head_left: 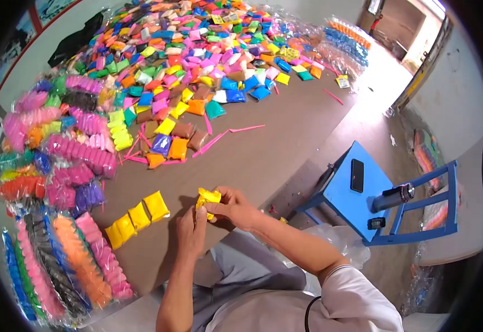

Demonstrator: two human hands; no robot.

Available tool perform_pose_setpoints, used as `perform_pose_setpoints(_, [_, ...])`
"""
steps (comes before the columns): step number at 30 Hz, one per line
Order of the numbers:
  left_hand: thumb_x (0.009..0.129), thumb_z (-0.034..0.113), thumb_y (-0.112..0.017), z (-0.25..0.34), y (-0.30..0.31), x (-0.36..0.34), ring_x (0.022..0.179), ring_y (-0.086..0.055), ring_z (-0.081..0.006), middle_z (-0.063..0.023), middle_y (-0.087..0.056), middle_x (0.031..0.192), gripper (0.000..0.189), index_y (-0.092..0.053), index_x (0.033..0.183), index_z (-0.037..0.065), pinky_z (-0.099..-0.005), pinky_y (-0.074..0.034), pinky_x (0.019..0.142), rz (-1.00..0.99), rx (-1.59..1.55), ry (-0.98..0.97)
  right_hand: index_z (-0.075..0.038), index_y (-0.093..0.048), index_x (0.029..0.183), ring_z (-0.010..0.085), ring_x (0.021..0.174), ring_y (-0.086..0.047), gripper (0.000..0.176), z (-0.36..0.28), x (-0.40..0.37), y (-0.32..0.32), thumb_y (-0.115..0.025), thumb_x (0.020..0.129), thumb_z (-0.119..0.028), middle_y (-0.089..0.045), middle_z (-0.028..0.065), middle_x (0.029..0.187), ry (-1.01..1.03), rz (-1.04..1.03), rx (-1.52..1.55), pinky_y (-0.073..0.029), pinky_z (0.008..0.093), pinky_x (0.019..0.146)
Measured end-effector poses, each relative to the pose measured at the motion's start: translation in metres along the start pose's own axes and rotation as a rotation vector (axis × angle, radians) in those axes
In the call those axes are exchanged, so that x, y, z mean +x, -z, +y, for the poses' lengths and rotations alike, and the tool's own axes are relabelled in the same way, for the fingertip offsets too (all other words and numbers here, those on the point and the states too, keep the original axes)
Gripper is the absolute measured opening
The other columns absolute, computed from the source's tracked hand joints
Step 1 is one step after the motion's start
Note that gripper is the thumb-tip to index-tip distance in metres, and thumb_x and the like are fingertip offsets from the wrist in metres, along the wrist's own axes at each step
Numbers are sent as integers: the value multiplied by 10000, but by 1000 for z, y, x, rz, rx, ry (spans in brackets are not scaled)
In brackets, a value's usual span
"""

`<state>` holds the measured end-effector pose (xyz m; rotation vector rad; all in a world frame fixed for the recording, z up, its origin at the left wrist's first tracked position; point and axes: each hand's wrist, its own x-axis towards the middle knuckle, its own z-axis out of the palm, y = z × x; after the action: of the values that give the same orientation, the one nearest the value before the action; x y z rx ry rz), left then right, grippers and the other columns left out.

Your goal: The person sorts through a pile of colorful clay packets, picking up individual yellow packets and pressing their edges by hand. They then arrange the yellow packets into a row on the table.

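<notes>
Both my hands meet over the brown table [263, 155] near its front edge. A small yellow packet [206, 197] is pinched between them: my right hand [234, 206] grips it from the right, my left hand [191, 228] holds it from below. To the left of my hands, three yellow packets [137, 217] lie in a row on the table.
A big heap of coloured packets [197, 50] covers the far table. Bagged rows of packets [58, 166] are stacked along the left edge. Pink strips [227, 134] lie mid-table. On the right, a blue chair [357, 193] carries a phone [357, 175] and a bottle [393, 196].
</notes>
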<state>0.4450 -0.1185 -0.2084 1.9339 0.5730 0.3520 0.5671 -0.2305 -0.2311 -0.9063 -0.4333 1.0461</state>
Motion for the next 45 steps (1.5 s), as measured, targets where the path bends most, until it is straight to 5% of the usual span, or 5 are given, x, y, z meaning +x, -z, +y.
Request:
perform_pose_setpoints(10, [1041, 416, -398, -35, 4, -21, 781, -565, -163, -78, -623, 890, 497, -614, 1039, -31, -321, -465, 704, 53, -193, -83, -23, -642, 1123, 72, 850, -565, 270, 1, -18, -30, -663, 953, -232, -644, -2, 932, 51, -49, -91, -474, 260, 784])
perform_pose_setpoints(17, [1038, 386, -388, -37, 4, -20, 792, -555, -183, -100, -604, 887, 478, -613, 1031, -36, -347, -457, 709, 15, -35, -169, 0, -643, 1148, 50, 788, -560, 262, 5, -18, -19, -656, 948, -170, -656, -8, 924, 119, 2, -126, -462, 220, 704])
perform_pose_setpoints(19, [1024, 336, -408, -35, 3, -20, 828, -548, -352, -189, -592, 835, 416, -604, 946, -24, -466, -417, 762, 38, 14, -184, 3, -647, 1146, 43, 768, -557, 257, 6, -20, -18, -657, 946, -159, -654, -16, 903, 154, 4, -151, -456, 209, 679])
perform_pose_setpoints(33, [947, 337, -556, -24, 2, -18, 848, -581, -283, -155, -634, 898, 367, -615, 996, -22, -420, -441, 762, 28, -132, -132, -5, -669, 1062, 8, 725, -515, 177, 20, -20, -27, -660, 944, -137, -615, -42, 811, 258, 223, -247, -433, 192, 633])
perform_pose_setpoints(45, [938, 339, -563, -25, 3, -20, 866, -573, -284, -163, -618, 937, 376, -611, 1033, -22, -415, -442, 776, 35, -173, -102, -13, -619, 1020, 89, 725, -591, 206, 9, -22, -5, -618, 980, -215, -639, 26, 863, 155, 31, -100, -489, 235, 681])
